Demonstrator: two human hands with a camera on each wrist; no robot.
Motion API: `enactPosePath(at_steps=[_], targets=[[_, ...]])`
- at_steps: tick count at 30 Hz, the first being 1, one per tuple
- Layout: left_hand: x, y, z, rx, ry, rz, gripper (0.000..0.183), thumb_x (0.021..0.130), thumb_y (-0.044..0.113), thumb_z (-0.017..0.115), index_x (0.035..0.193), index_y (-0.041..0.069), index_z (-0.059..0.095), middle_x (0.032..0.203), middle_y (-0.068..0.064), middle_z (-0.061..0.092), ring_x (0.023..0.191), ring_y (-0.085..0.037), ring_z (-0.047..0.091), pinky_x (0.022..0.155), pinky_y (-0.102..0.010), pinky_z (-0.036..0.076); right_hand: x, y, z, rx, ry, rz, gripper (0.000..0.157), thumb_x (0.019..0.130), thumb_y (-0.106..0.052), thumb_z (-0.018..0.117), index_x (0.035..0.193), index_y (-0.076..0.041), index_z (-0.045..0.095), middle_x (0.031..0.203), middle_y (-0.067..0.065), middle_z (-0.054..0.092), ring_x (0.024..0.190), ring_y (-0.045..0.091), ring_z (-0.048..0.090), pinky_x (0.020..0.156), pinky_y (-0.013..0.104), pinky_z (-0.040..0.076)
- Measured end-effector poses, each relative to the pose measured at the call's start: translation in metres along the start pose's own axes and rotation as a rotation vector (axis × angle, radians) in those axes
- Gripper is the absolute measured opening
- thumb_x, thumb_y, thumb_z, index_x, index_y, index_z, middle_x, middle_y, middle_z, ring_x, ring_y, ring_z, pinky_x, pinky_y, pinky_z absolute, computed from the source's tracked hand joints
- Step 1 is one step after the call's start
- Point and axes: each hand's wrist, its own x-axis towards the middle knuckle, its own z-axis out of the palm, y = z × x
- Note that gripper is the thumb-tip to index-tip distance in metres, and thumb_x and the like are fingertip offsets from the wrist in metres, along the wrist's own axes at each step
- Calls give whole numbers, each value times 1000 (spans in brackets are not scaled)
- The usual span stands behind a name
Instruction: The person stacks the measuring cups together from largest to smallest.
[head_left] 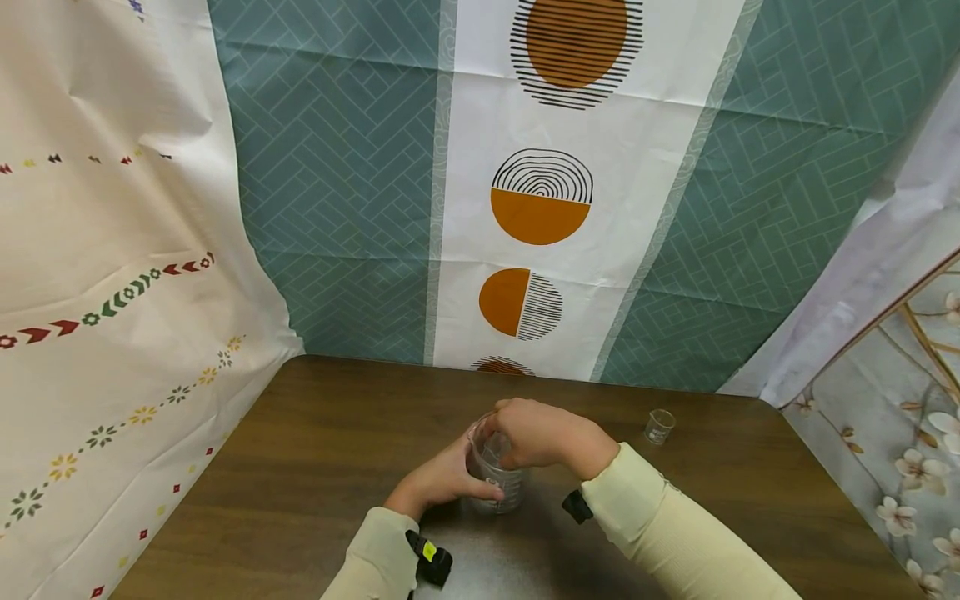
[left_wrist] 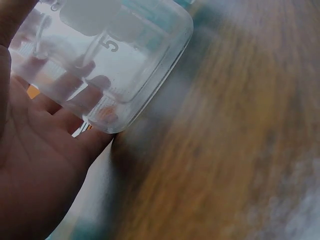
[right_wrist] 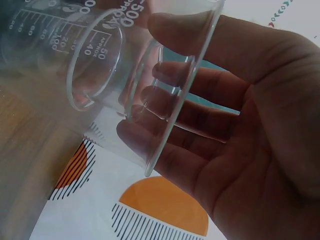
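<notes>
A large clear beaker (head_left: 507, 492) with white markings stands at mid-table. My left hand (head_left: 448, 477) grips its side, thumb along the near face; in the left wrist view the fingers show through the wall near the base. My right hand (head_left: 543, 433) reaches over the mouth. In the right wrist view, its thumb and loosely bent fingers extend inside the rim (right_wrist: 175, 107). Deeper in lies a smaller beaker's rim (right_wrist: 75, 87), with 50 marked near it, beyond the fingertips. Another glass edge (right_wrist: 135, 92) overlaps the fingers.
A small beaker (head_left: 659, 427) stands on the brown wooden table (head_left: 360, 425) to the right, near the back. A patterned cloth (head_left: 517, 208) hangs behind the table. Cream fabric (head_left: 150, 358) lines the left side, and flowered fabric (head_left: 900, 467) the right.
</notes>
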Motion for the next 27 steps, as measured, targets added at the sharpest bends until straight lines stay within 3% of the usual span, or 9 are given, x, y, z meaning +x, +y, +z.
enactPosePath(at_steps=[11,21,27], targets=[[1,1,1,-47,-3,22,108,76,28,84,154,32,10,156,7,26,136,-18,38,111,-40,33,5,-1,4,28,-3,-9,34,79,-13,75,112,-22,72,108,-7,67,100,10,58,89,30,52],[1,0,0,-27,-11,29,109,76,29,83,155,32,8,159,7,22,138,-20,36,112,-41,32,7,-3,6,31,-18,0,33,80,-11,76,111,-21,73,109,-6,69,104,12,60,94,32,51],[1,0,0,-16,-10,43,109,76,29,83,155,33,8,159,6,21,139,-20,35,113,-39,31,8,-3,7,29,-19,-6,32,81,-10,75,112,-18,72,110,-4,69,102,13,61,91,30,52]])
